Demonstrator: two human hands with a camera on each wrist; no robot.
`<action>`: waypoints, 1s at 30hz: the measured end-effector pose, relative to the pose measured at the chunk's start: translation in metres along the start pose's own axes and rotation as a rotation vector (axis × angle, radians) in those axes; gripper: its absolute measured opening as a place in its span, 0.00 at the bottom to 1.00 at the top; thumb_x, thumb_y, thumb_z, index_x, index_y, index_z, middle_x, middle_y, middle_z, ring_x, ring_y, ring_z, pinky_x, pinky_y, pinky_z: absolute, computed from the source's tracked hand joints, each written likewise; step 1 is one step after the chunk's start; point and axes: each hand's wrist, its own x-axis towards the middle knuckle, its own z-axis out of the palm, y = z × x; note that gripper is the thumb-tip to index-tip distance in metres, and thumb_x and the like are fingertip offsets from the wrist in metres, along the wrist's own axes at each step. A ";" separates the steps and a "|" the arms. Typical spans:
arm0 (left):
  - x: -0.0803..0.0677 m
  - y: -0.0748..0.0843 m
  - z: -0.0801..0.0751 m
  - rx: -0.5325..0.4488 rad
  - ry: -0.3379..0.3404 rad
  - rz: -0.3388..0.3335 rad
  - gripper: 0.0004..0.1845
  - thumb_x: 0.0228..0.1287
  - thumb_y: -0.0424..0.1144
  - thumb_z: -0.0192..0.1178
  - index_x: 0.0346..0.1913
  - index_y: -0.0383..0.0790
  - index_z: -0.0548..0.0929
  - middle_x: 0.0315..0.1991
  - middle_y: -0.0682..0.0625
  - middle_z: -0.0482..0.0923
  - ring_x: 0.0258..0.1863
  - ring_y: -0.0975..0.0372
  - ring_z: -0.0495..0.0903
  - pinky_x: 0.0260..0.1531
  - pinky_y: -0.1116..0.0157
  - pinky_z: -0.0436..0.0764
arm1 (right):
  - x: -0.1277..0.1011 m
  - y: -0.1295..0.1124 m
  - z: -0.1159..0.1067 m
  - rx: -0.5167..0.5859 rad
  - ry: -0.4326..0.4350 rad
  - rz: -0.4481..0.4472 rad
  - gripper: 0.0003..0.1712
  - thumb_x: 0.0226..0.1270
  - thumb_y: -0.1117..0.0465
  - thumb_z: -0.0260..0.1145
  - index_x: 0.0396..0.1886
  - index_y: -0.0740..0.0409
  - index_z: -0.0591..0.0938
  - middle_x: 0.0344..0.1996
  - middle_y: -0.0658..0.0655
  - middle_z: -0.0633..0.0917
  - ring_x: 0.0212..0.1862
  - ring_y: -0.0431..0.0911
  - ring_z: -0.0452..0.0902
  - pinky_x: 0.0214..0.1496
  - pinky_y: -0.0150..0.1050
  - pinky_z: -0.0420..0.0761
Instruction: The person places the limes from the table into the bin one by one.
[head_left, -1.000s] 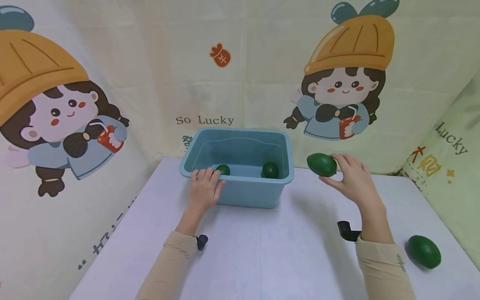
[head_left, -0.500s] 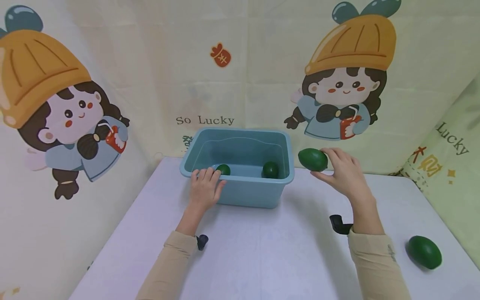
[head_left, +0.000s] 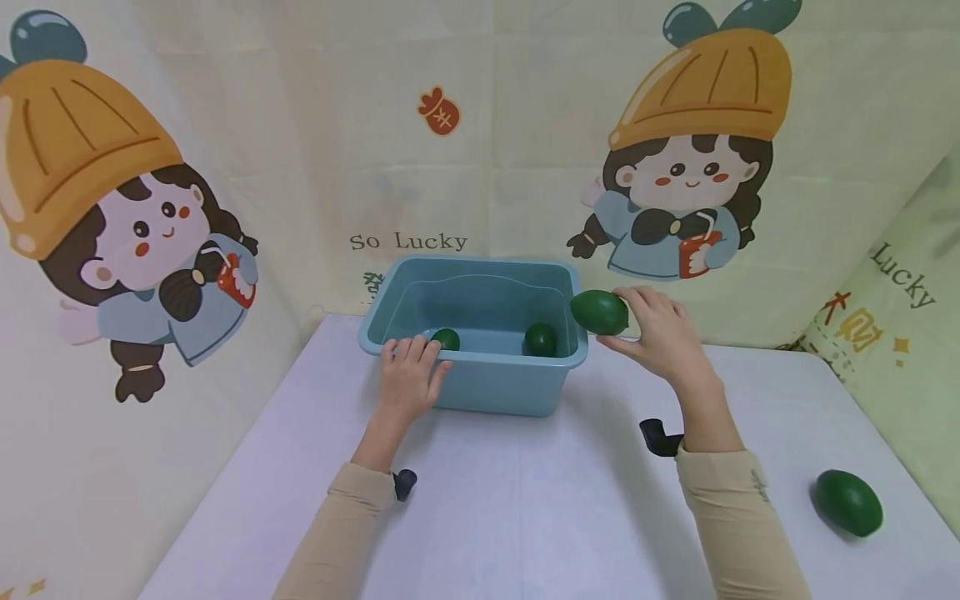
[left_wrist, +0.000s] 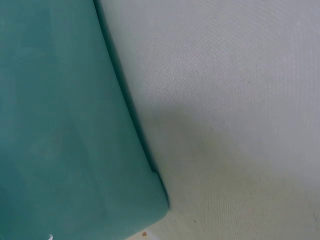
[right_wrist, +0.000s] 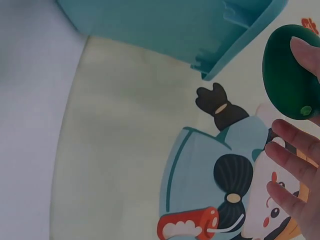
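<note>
A blue plastic bin point(head_left: 480, 383) stands at the back of the white table. Two green fruits lie inside it, a small one point(head_left: 447, 338) at the left and a rounder one point(head_left: 540, 339) at the right. My left hand point(head_left: 408, 379) rests on the bin's front left rim, fingers curled over the edge. My right hand point(head_left: 654, 333) holds a green avocado-like fruit point(head_left: 599, 312) in the air at the bin's right rim; the right wrist view shows that fruit point(right_wrist: 290, 75) pinched between thumb and fingers beside the bin's corner point(right_wrist: 220, 55).
Another green fruit point(head_left: 848, 502) lies on the table point(head_left: 525, 517) near the right edge. Cartoon-printed cloth walls close in behind and on both sides. The left wrist view shows only the bin's wall point(left_wrist: 60, 130) and cloth.
My right hand has carried the green fruit leftward, from well right of the bin to its right rim. The left hand has stayed on the bin.
</note>
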 end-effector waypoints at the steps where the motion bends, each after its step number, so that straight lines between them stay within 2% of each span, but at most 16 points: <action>1: 0.000 0.000 0.000 0.000 0.005 0.001 0.27 0.72 0.55 0.28 0.43 0.38 0.72 0.35 0.44 0.67 0.37 0.52 0.66 0.44 0.50 0.61 | 0.001 -0.001 0.001 0.000 -0.005 -0.002 0.40 0.50 0.49 0.71 0.60 0.61 0.66 0.57 0.66 0.68 0.60 0.62 0.59 0.60 0.64 0.53; 14: 0.001 -0.001 0.001 -0.008 0.051 0.017 0.25 0.72 0.54 0.30 0.42 0.38 0.72 0.34 0.44 0.66 0.36 0.52 0.65 0.43 0.50 0.61 | 0.016 -0.019 0.012 0.000 -0.027 -0.062 0.40 0.50 0.49 0.71 0.60 0.58 0.67 0.59 0.63 0.68 0.62 0.59 0.59 0.61 0.62 0.52; 30: 0.000 -0.002 0.004 -0.015 0.059 0.020 0.25 0.72 0.54 0.31 0.43 0.38 0.72 0.34 0.44 0.67 0.36 0.52 0.65 0.43 0.51 0.61 | 0.030 -0.036 0.025 -0.027 -0.078 -0.132 0.40 0.52 0.46 0.69 0.61 0.58 0.67 0.57 0.63 0.69 0.61 0.59 0.61 0.61 0.59 0.56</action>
